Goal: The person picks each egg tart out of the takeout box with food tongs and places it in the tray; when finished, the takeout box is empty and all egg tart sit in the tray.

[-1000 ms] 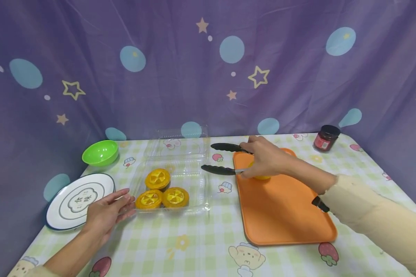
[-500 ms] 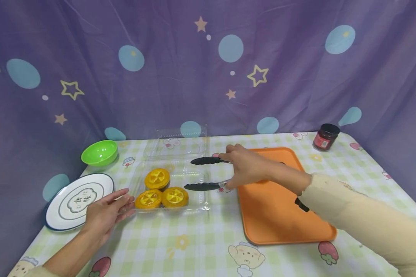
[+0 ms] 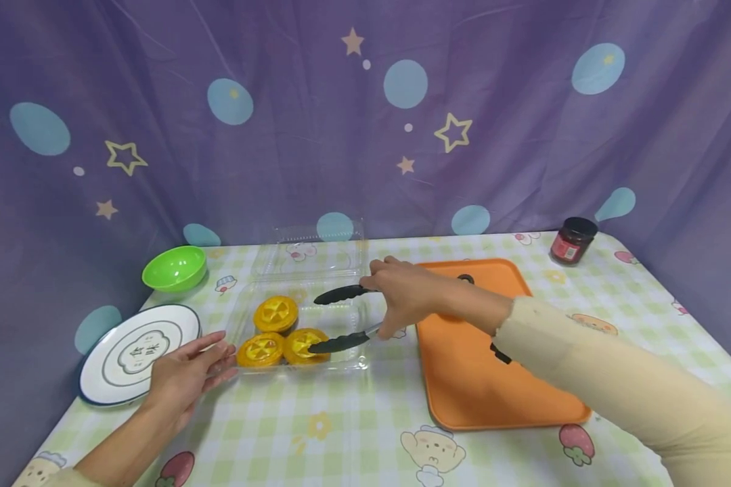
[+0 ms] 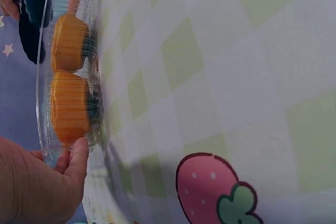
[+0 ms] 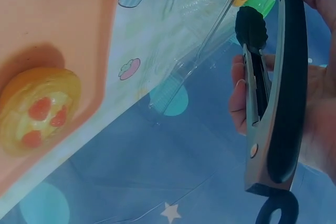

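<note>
Gripping tongs (image 3: 339, 343) in the right hand's (image 3: 405, 297) curled fingers, tips parted over the near-right fruit tart (image 3: 300, 340) inside the clear clamshell (image 3: 348, 321); touching the clamshell's left edge with the left hand's (image 3: 183, 372) loosely extended fingers. Probably light, possibly crumbly: best squeezed gently round the sides.

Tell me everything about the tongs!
The tongs have silvery, metal-looking arms, black grips, black wavy tips and a black loop at the other end. The right hand holds them with the tips spread apart above the clear box. Seen from the head, one tip crosses a yellow tart, but the left wrist view shows a gap between them.
</note>
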`<control>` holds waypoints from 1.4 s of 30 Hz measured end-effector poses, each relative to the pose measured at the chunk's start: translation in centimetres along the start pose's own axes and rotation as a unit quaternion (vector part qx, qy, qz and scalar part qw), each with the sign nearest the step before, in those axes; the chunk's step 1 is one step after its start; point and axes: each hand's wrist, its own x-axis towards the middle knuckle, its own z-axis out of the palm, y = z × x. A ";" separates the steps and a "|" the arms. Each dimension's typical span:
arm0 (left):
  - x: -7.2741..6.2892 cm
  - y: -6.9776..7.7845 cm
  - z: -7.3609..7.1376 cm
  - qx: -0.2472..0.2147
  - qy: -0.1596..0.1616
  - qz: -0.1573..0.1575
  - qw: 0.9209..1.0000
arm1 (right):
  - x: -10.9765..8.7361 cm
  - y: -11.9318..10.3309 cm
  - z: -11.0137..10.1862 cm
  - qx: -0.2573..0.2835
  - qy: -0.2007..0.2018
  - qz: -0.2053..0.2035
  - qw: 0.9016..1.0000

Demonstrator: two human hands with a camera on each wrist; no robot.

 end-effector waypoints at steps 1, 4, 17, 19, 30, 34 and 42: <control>0.0 0.0 0.0 -0.001 -0.001 0.001 1.000 | 0.1 -0.1 0.0 -0.004 -0.005 -0.001 1.000; 0.0 0.1 0.0 -0.005 -0.002 0.002 1.000 | 0.5 -0.3 0.1 -0.012 -0.016 -0.006 1.000; 0.0 0.1 0.1 -0.003 0.000 -0.001 1.000 | 2.5 -1.1 0.5 -0.052 -0.060 0.006 0.997; 0.0 0.1 0.1 -0.003 -0.001 -0.002 1.000 | 2.7 -1.2 0.7 -0.052 -0.066 0.007 0.996; 0.1 0.1 0.0 -0.001 0.000 -0.002 1.000 | 3.1 -1.3 1.1 -0.048 -0.072 -0.004 0.996; 0.1 0.1 0.0 0.001 -0.001 0.001 1.000 | 3.1 -1.2 1.2 -0.039 -0.076 -0.008 0.996; 0.1 0.0 0.0 0.004 0.000 0.003 1.000 | 2.8 -1.1 1.3 0.000 -0.065 -0.035 0.997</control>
